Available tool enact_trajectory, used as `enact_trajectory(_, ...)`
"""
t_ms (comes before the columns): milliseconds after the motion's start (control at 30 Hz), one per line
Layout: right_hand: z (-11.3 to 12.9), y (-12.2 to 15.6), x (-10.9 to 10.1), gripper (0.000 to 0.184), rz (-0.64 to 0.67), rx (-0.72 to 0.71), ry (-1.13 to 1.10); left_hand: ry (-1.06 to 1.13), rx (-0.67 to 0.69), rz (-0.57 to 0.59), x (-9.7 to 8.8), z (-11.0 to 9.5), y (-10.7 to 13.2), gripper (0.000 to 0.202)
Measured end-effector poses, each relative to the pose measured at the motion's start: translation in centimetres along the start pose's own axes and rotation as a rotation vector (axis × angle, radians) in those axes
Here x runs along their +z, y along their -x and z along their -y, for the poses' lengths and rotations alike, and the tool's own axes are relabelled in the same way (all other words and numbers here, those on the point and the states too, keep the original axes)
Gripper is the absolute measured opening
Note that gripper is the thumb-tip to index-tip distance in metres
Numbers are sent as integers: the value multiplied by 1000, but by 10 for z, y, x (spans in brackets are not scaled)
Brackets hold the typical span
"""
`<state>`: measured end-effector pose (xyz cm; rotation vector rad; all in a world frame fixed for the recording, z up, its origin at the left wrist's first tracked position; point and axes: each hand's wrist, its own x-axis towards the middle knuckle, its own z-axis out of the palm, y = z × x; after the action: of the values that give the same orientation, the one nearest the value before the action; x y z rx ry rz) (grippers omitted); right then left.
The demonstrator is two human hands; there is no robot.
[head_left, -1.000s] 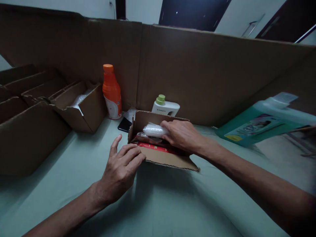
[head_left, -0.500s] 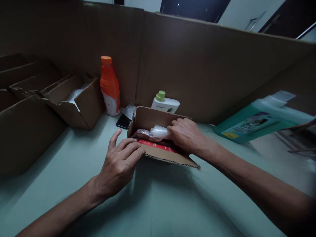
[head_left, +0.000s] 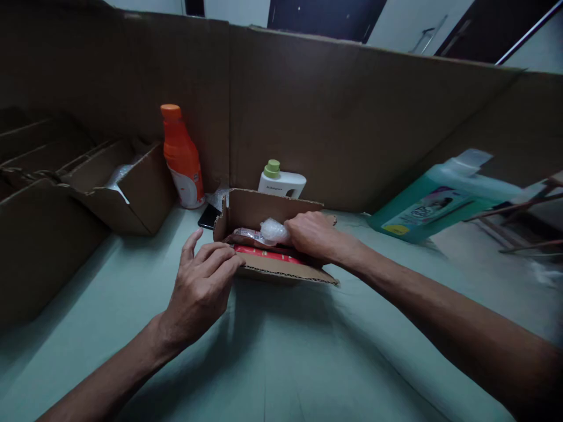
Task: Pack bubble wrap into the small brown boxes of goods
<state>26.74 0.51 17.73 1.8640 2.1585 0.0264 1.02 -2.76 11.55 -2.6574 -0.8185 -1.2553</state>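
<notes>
A small cardboard box (head_left: 275, 204) stands open on the green cloth, its front flap (head_left: 288, 271) folded outward. Inside are a red packet (head_left: 268, 254) along the front, a shiny brown wrapper (head_left: 246, 234) and crumpled bubble wrap (head_left: 273, 230). My right hand (head_left: 313, 235) reaches into the right end of the box, fingers curled down on the bubble wrap; its fingertips are hidden. The fingers of my left hand (head_left: 203, 287) rest on the flap's left end, with the thumb raised and apart, holding nothing.
Behind the box stands a white bottle with a green cap (head_left: 281, 183). An orange bottle (head_left: 182, 158), a black phone-like object (head_left: 207, 217) and cardboard boxes (head_left: 149, 190) are to the left. A green liquid jug (head_left: 435, 199) leans at right. A tall cardboard wall (head_left: 352, 117) encloses the back.
The view has shifted, so everything sits a little further left. The bubble wrap by my right hand looks more bunched up. My left hand stays at the flap.
</notes>
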Motion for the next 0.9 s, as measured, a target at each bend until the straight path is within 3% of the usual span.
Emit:
enact_trajectory(333, 7, -1, 0, 30, 81, 34, 174, 20, 8, 2, -2, -2, 0, 19)
enact_trajectory(467, 5, 10, -9, 25, 86, -2, 250, 35, 5, 8, -2, -3, 2, 20)
enact_trajectory(533, 4, 20, -17, 22, 43, -16, 305, 50, 4, 9, -2, -3, 2, 20)
enact_trajectory(700, 13, 29, -29, 53, -190, -202, 294, 63, -4, 4, -2, -2, 0, 18)
enact_trajectory(800, 16, 20, -30, 33, -83, -270, 252, 46, -13, 8, -3, -3, 0, 19)
enact_trajectory(900, 9, 15, -31, 20, 8, -133, 256, 58, -4, 12, -3, -3, 1, 20)
